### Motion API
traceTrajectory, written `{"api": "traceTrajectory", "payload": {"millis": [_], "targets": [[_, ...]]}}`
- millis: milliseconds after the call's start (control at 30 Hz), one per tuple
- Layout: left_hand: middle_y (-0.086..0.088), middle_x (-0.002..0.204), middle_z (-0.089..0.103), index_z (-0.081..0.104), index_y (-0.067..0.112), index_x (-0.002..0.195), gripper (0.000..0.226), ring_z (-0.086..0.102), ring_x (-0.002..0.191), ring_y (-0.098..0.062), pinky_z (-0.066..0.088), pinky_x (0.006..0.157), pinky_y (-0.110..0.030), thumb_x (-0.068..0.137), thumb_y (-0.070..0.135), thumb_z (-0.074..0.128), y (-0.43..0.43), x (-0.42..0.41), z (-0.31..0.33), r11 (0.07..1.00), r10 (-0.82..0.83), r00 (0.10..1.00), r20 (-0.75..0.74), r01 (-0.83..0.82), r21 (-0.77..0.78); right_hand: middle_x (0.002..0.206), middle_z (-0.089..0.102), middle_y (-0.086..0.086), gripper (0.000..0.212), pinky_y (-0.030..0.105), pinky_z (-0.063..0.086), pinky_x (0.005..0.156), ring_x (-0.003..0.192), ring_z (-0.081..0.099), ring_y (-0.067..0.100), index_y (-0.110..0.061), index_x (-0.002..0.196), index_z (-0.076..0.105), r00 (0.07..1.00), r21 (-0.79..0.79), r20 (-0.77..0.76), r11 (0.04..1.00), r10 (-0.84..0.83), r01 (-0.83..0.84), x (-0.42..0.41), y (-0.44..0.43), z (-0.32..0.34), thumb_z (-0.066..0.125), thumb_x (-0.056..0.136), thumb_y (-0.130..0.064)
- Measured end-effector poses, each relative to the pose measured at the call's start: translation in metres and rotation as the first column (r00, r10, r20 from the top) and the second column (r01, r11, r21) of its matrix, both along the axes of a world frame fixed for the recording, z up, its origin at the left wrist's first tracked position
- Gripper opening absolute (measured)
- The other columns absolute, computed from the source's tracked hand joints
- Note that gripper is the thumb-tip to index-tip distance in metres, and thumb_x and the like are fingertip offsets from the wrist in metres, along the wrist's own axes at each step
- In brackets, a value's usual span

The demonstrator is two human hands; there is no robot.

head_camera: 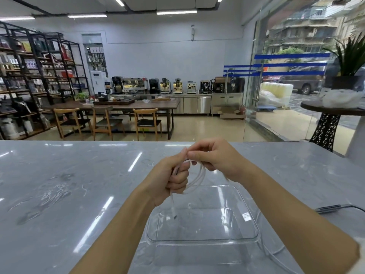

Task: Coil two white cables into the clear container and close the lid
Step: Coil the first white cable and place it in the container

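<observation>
- You're holding both hands up over the bench (69, 184), just beyond the far edge of the clear container (203, 237).
- Your left hand (171, 180) is clenching into a fist round a white cable (198, 179); grip is closed on the bundled strands.
- Cable is looping out to the right of that fist in a rough coil & curving back under it.
- One free end w/ a plug (174, 214) is hanging straight down from the left fist, dangling over the container's far-left part; can't tell if it's touching the bottom.
- Your right hand (215, 158) is pinching the top of the same loop btwn thumb & fingers, right beside the left-hand knuckles; its grip is closed on the cable too.
- Container is sitting open on the bench, near-centre, under your forearms. Small white label (245, 216) is showing on its right side.
- Nothing coiled is lying inside the container as far as you can see thru the clear walls.
- A second white cable (276, 252) is trailing on the bench just right of the container, running under your right forearm toward the near edge.
- A dark cable w/ grey plug (329, 208) is lying on the bench at far right, well apart from the container.
- Lid: can't tell where it is.
</observation>
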State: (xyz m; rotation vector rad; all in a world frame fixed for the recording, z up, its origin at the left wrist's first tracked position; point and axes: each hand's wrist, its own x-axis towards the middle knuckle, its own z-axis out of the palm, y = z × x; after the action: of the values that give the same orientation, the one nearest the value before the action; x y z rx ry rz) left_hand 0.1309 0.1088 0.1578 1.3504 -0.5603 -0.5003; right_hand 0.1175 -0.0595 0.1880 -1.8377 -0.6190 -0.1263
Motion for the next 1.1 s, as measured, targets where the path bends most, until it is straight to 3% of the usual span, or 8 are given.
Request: {"api": "traceTrajectory", "payload": {"millis": [133,300,400,500,633,800,933,1100], "targets": [[0.009,0.030,0.024,0.031,0.022,0.044,0.043,0.018,0.027,-0.007,0.016,0.032,-0.017,0.080,0.036,0.052,0.005,0.007,0.006,0.982,0.155,0.987,-0.033,-0.157,-0.107,0.055,0.057,-0.002,0.007,0.017,0.034,0.041,0.042,0.041,0.007,-0.014,0.082,0.072,0.994,0.086,-0.086,0.994,-0.066,0.073,0.002,-0.009,-0.003,0.065,0.082,-0.012],[0.007,0.029,0.022,0.027,0.021,0.044,0.045,0.017,0.023,-0.007,0.015,0.032,-0.013,0.081,0.026,0.051,0.017,0.018,0.009,0.966,0.180,0.970,-0.164,-0.206,-0.157,0.059,0.060,-0.009,0.010,0.019,0.041,0.057,0.056,0.048,0.006,-0.014,0.074,0.069,0.984,-0.197,-0.161,0.980,-0.070,0.038,0.003,-0.036,-0.003,0.064,0.083,-0.013],[0.007,0.027,0.022,0.026,0.021,0.043,0.049,0.015,0.022,-0.006,0.015,0.031,-0.010,0.089,0.025,0.044,0.011,0.021,0.004,0.964,0.134,0.957,-0.259,-0.187,-0.191,0.068,0.054,0.005,0.004,0.017,0.035,0.040,0.046,0.042,0.008,-0.009,0.075,0.061,0.911,0.086,-0.371,0.983,0.181,-0.161,0.003,-0.035,-0.003,0.065,0.077,-0.009],[0.007,0.027,0.022,0.026,0.021,0.042,0.051,0.006,0.029,-0.010,0.016,0.029,-0.010,0.092,0.026,0.041,0.006,0.024,0.001,0.958,0.103,0.938,-0.331,-0.183,-0.222,0.071,0.063,0.011,0.012,0.016,0.040,0.037,0.044,0.052,0.009,-0.003,0.085,0.059,0.888,0.376,-0.314,0.903,0.335,-0.207,0.004,-0.029,-0.005,0.062,0.073,-0.003],[0.007,0.027,0.023,0.027,0.020,0.043,0.053,0.016,0.020,-0.006,0.018,0.027,-0.009,0.094,0.028,0.040,0.000,0.027,-0.005,0.963,0.092,0.931,-0.352,-0.173,-0.206,0.064,0.067,0.007,0.016,0.018,0.046,0.041,0.046,0.057,0.012,-0.003,0.085,0.058,0.943,0.437,-0.190,0.884,0.272,-0.167,0.006,-0.017,-0.003,0.063,0.072,0.003],[0.007,0.028,0.023,0.026,0.021,0.045,0.051,0.020,0.020,-0.005,0.020,0.026,-0.009,0.093,0.030,0.042,-0.003,0.026,-0.007,0.971,0.081,0.936,-0.342,-0.152,-0.187,0.066,0.061,0.011,0.019,0.019,0.047,0.042,0.049,0.058,0.013,-0.006,0.081,0.056,1.000,0.303,-0.020,0.953,0.014,-0.007,0.007,-0.005,-0.005,0.061,0.076,0.012],[0.007,0.029,0.023,0.024,0.020,0.048,0.050,0.019,0.020,-0.005,0.020,0.027,-0.009,0.095,0.029,0.042,0.002,0.025,-0.010,0.969,0.120,0.929,-0.351,-0.186,-0.161,0.067,0.057,0.006,0.022,0.012,0.042,0.044,0.047,0.053,0.003,-0.013,0.080,0.054,0.985,0.024,0.113,0.992,-0.129,0.127,0.006,-0.004,-0.008,0.063,0.079,0.007],[0.006,0.030,0.024,0.026,0.019,0.049,0.050,0.020,0.021,-0.005,0.021,0.027,-0.010,0.096,0.030,0.040,0.005,0.023,-0.015,0.971,0.120,0.927,-0.356,-0.185,-0.152,0.069,0.058,0.002,0.021,0.020,0.047,0.054,0.057,0.055,0.010,-0.015,0.080,0.053,0.976,-0.073,0.145,0.982,-0.161,0.173,0.008,-0.001,-0.016,0.066,0.078,0.002]]}}
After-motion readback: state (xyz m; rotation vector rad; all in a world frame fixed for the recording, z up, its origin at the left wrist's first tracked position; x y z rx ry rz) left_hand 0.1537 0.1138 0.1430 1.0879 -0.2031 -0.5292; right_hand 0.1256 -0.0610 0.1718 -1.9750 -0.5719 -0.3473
